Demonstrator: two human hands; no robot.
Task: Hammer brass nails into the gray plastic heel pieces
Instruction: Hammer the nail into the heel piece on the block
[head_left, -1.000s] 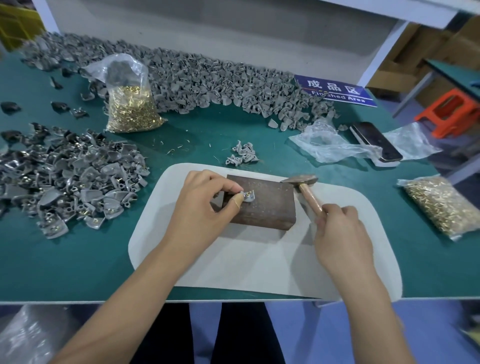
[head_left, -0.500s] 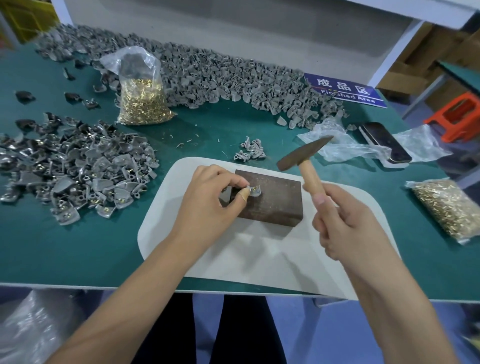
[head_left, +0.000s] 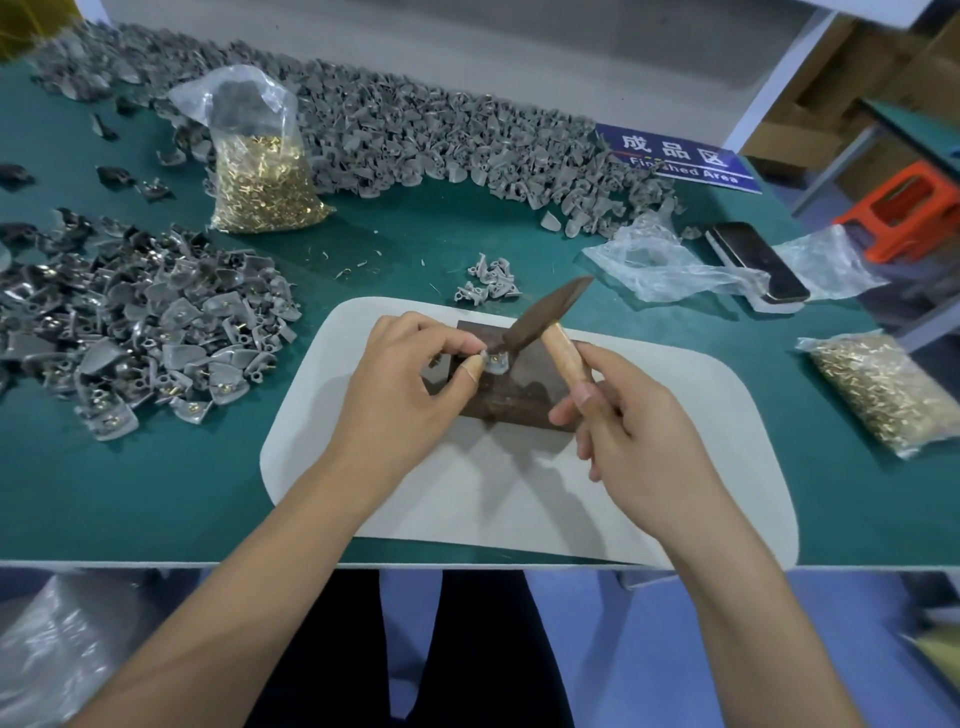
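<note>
At a green workbench (head_left: 156, 499), a worker's left hand (head_left: 400, 389) pinches a gray heel piece (head_left: 494, 362) between thumb and forefinger on a dark block (head_left: 509, 400), itself centred on a white mat (head_left: 675, 467) that reaches the bench's near edge. The right hand (head_left: 639, 441) grips the wooden handle of a hammer (head_left: 545, 322), its head down at the piece; whether it touches the brass nail (head_left: 496, 357) is hard to tell through the blur. Bare mat lies open toward the worker. Heel pieces with nails (head_left: 156, 332) are heaped to the left, plain ones (head_left: 415, 135) along the far edge. Bags of nails (head_left: 265, 176) and (head_left: 883, 389) flank the mat, with a phone (head_left: 753, 262) on loose plastic beyond.
</note>
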